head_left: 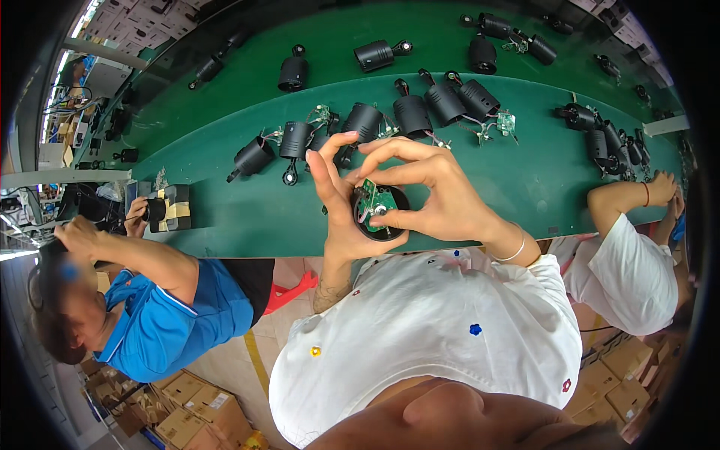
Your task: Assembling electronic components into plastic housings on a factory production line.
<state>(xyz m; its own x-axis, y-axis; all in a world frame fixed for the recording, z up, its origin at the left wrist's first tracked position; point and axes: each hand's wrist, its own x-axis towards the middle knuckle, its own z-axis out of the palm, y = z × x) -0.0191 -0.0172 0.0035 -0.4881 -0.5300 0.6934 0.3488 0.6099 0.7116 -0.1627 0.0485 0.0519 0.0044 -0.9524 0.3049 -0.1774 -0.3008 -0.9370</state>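
Note:
Close to the bench's near edge, my left hand (337, 214) wraps around a black cylindrical housing (403, 199), its open end facing up. Inside the housing sits a green circuit board (386, 199), with a smaller green piece standing upright on it. My right hand (450, 187) reaches over from the right; its thumb presses on the board and its bent fingers are at the upright piece. The fingers of my left hand partly hide the housing's far side. Just beyond my hands stands another black cylinder (363, 120).
Several black cylinders (448, 103) with wires and loose boards (507, 124) line the green bench (262, 214); more lie on the green surface behind. A co-worker in blue (187, 300) handles a black, tan-taped block (178, 208) at left. Another co-worker in white (630, 277) works at right.

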